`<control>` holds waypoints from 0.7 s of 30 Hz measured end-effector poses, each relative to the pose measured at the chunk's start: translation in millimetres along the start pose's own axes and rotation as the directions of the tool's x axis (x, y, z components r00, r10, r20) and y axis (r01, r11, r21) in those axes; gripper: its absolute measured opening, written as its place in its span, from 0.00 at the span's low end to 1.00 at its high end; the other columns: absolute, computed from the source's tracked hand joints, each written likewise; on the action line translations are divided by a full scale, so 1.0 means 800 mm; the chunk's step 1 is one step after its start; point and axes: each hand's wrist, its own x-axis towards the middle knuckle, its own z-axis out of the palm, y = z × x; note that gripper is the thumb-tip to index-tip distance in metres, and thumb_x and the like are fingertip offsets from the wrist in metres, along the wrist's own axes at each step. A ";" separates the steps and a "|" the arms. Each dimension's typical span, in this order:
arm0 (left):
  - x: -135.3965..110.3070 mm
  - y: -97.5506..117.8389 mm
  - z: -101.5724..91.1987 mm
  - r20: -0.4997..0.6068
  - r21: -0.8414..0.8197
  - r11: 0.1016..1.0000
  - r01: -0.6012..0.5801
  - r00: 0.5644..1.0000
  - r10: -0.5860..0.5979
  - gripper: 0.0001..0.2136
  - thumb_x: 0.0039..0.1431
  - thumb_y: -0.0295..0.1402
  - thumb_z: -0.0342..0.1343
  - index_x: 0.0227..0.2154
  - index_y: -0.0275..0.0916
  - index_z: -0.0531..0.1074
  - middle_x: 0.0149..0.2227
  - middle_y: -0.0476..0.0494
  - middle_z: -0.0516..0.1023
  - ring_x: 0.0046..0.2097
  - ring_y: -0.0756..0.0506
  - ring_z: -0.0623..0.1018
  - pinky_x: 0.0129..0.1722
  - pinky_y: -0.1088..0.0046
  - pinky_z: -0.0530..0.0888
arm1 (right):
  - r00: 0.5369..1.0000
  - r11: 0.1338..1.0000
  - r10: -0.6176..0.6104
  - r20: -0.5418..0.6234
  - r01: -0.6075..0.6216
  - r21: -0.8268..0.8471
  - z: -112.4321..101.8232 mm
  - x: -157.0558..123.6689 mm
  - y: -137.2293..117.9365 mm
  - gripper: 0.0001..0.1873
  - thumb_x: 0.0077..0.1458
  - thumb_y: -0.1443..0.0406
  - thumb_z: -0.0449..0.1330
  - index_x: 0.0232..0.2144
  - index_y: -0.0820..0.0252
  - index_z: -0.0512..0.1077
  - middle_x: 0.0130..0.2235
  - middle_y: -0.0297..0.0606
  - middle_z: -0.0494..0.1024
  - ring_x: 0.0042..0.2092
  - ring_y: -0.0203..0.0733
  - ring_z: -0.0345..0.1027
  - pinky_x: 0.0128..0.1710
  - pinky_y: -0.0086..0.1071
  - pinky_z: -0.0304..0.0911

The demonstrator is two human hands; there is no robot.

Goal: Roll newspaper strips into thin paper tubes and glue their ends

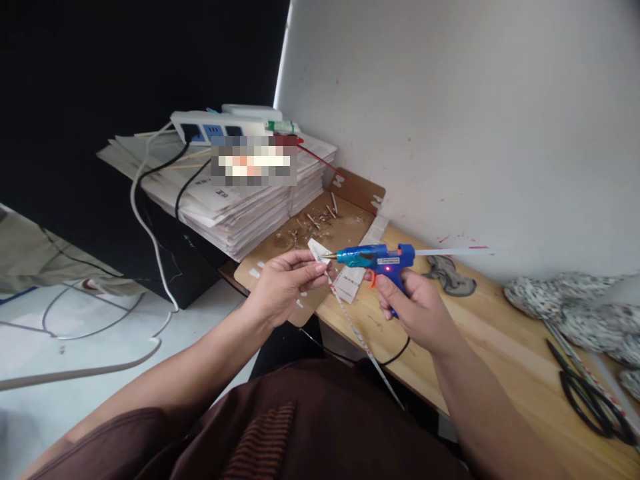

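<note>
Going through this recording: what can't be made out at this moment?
All in the head view:
Blue plastic glue gun: handle partly hidden by the right hand; white label too small to read.
Pointed white paper piece in the left hand: print too small.
Tall stack of printed white paper: pixelation covers part of its top.
Speckled black-and-white bundle: cut off by the right edge.

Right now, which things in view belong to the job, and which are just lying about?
In use: paper strip, pinched by the left hand; blue glue gun, held in the right hand.

Seemingly just lying about: black scissors; crumpled grey item; speckled bundle.
</note>
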 end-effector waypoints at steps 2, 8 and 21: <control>0.000 -0.001 -0.002 0.010 -0.002 1.000 -0.006 1.000 0.006 0.09 0.45 0.25 0.68 0.31 0.31 0.78 0.33 0.39 0.82 0.36 0.46 0.82 0.37 0.76 0.79 | 1.000 0.999 -0.001 -0.001 0.001 -0.034 0.000 0.000 0.000 0.18 0.57 0.49 0.59 0.33 0.58 0.67 0.23 0.31 0.65 0.23 0.34 0.59 0.22 0.30 0.58; 0.001 -0.002 -0.007 -0.021 0.004 1.000 -0.013 1.000 0.013 0.10 0.45 0.25 0.68 0.32 0.31 0.78 0.33 0.40 0.82 0.34 0.47 0.82 0.36 0.77 0.79 | 0.999 0.989 -0.031 -0.043 0.024 -0.147 -0.005 -0.002 0.000 0.18 0.58 0.49 0.58 0.32 0.58 0.68 0.23 0.31 0.66 0.24 0.35 0.60 0.23 0.31 0.58; 0.000 -0.002 -0.010 -0.024 -0.028 0.999 0.015 1.000 -0.016 0.08 0.45 0.24 0.67 0.31 0.31 0.77 0.34 0.39 0.82 0.35 0.46 0.82 0.36 0.77 0.79 | 0.999 0.995 -0.017 -0.033 0.013 -0.101 0.009 0.001 -0.002 0.18 0.57 0.49 0.58 0.33 0.57 0.68 0.23 0.31 0.66 0.23 0.35 0.59 0.22 0.31 0.58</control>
